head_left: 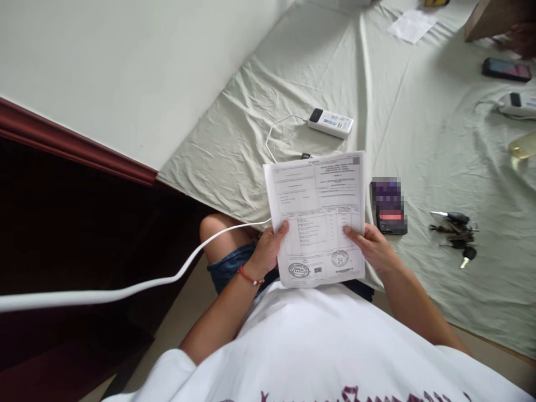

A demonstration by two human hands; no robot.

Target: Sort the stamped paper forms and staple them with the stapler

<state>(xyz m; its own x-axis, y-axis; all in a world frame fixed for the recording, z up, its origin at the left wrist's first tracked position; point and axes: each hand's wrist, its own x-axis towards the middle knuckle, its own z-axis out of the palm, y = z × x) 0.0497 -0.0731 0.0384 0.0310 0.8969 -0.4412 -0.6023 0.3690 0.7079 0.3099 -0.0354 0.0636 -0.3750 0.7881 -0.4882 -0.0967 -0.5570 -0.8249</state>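
Printed papers (316, 223) with two oval stamps near their lower edge are held up in front of my body. My left hand (270, 245), with a red bracelet on its wrist, grips their left edge, thumb on top. On the right edge my right hand (372, 245) pinches them the same way; the fingers beneath are hidden. Just right of the papers lies a phone (390, 206) with a lit, partly pixelated screen. Above them rests a white power bank (330, 123) with a thin cable. A bunch of keys (456, 231) lies further right.
A pale green cloth (422, 139) covers the table. A second phone (506, 70), another white device (519, 105) and a paper sheet (412, 25) lie toward the upper right. A white cable (167, 280) crosses from the left. My knee (221, 237) shows beside the table edge.
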